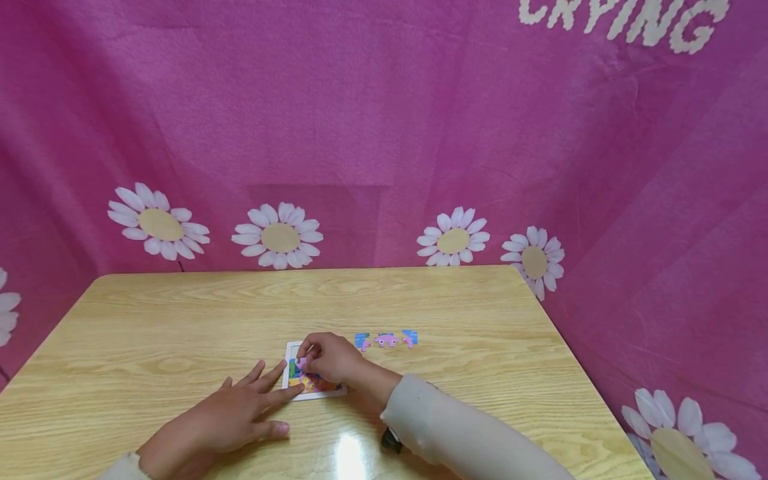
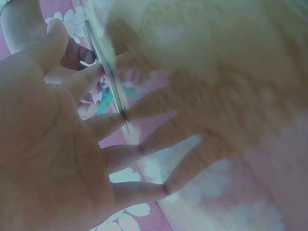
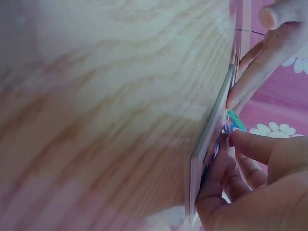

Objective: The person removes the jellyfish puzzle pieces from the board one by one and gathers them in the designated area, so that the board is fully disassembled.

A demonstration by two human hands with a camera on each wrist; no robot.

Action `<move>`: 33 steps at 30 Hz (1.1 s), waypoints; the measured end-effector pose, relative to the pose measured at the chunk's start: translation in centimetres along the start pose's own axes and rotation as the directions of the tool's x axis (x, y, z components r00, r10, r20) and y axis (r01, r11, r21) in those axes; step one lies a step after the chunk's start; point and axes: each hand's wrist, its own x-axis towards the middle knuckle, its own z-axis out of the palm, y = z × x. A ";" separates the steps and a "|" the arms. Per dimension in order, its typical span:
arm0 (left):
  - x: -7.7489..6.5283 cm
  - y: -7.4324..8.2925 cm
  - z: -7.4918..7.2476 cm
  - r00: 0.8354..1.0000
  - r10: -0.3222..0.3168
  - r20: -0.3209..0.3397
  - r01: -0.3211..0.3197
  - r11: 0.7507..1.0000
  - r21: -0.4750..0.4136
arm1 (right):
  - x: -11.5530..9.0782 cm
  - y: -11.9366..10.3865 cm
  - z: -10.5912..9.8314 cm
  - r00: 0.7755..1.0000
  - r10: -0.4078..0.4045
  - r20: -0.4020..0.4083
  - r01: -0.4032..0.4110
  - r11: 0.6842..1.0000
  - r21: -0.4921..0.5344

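A small jigsaw puzzle in a white-bordered tray lies on the table, its lower part filled with colourful pieces. My right hand is over the tray and pinches a puzzle piece between thumb and fingertips. That piece shows green and blue in the right wrist view and stands tilted up from the tray; the fingers cover part of it. Fingers spread, my left hand rests at the tray's left side, with fingertips on its border. In the left wrist view, the left hand's palm hides much of the puzzle.
Three loose puzzle pieces lie in a row right of the tray: a blue one, a pink one with eyes and another blue one. A small dark object shows beside the right sleeve. A pink flowered curtain hangs behind the wooden table.
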 end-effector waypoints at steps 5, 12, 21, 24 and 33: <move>0.0 0.0 0.0 1.000 -0.003 0.001 0.003 1.000 0.008 | 0.0 0.0 0.2 1.000 0.004 -0.001 -0.004 1.000 -0.026; -0.1 0.1 -0.1 1.000 -0.001 0.006 0.001 1.000 0.004 | 0.1 0.1 0.2 1.000 -0.004 -0.014 0.003 0.999 -0.047; -0.1 0.1 -0.1 1.000 -0.005 0.005 0.005 1.000 -0.006 | 0.2 0.3 0.0 0.999 -0.020 -0.027 0.019 1.000 -0.017; -0.1 0.1 -0.1 1.000 -0.007 0.001 0.007 1.000 -0.010 | 0.2 0.4 0.0 0.999 -0.031 -0.035 0.031 0.999 0.024; -0.1 0.1 0.0 1.000 -0.005 -0.001 0.005 1.000 -0.008 | 0.0 1.0 -0.4 0.996 -0.072 -0.042 0.076 0.993 0.087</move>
